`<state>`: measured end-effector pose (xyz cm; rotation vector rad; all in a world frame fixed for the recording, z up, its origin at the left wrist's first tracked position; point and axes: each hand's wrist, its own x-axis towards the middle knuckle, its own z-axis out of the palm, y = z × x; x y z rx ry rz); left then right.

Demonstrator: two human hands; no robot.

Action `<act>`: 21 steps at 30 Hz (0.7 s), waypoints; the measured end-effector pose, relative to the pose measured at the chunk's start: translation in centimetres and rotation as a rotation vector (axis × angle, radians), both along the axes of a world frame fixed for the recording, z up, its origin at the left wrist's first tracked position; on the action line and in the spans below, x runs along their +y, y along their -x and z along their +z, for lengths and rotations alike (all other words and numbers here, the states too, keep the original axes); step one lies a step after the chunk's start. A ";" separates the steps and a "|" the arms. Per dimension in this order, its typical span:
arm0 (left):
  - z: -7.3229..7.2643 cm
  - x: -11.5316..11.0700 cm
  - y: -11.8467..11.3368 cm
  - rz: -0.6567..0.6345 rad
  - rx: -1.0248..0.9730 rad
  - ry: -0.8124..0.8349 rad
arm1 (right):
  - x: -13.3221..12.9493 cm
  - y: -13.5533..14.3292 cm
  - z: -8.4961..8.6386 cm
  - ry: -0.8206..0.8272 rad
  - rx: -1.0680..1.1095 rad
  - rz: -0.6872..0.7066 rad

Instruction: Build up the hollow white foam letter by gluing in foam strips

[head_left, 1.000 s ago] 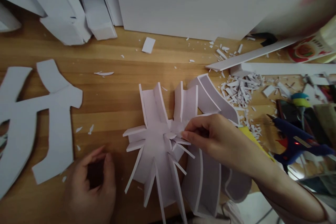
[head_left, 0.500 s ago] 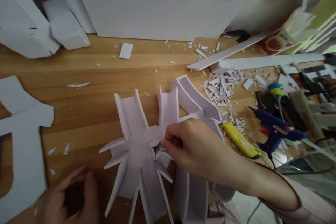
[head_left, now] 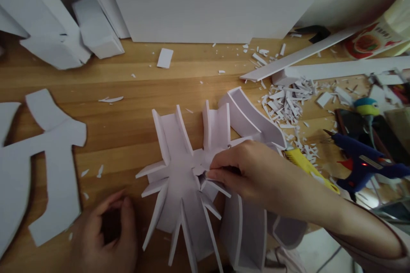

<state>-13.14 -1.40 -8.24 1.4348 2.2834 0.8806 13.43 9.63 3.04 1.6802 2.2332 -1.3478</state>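
A white foam-board character (head_left: 179, 170) with upright strips along its edges lies on the wooden table, joined or touching a second walled piece (head_left: 253, 230) on its right. My right hand (head_left: 240, 170) reaches in from the right, thumb and forefinger pinched at a small strip by the inner corner; the fingers hide most of what they hold. Left of the character, my left hand (head_left: 109, 230) rests low over the table with thumb and fingers curved apart, nothing visible between them.
Flat white cutouts (head_left: 60, 136) lie at the left. Large white boards (head_left: 198, 4) stand at the back. Foam scraps (head_left: 290, 100), a yellow cutter (head_left: 307, 168), a blue glue gun (head_left: 358, 158) and a paper-labelled tub (head_left: 371, 40) are at the right. Long strips (head_left: 301, 53) cross behind the scraps.
The whole view has shifted, so the table things appear farther right. My right hand keeps its pinch at the inner corner, and my left hand stays curved beside the character.
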 end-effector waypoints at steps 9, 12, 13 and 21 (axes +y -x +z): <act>1.0 0.8 -0.7 0.016 0.050 -0.040 | 0.3 -0.1 0.4 -0.041 -0.022 0.042; 0.7 0.8 -0.4 0.029 0.031 -0.032 | 0.3 -0.2 0.8 -0.058 -0.053 -0.028; 0.6 0.8 -0.3 0.026 0.026 -0.025 | 0.2 -0.2 0.9 -0.080 -0.076 -0.040; -0.3 0.9 0.2 -0.024 0.037 -0.092 | -0.2 -0.3 0.5 -0.200 -0.037 0.009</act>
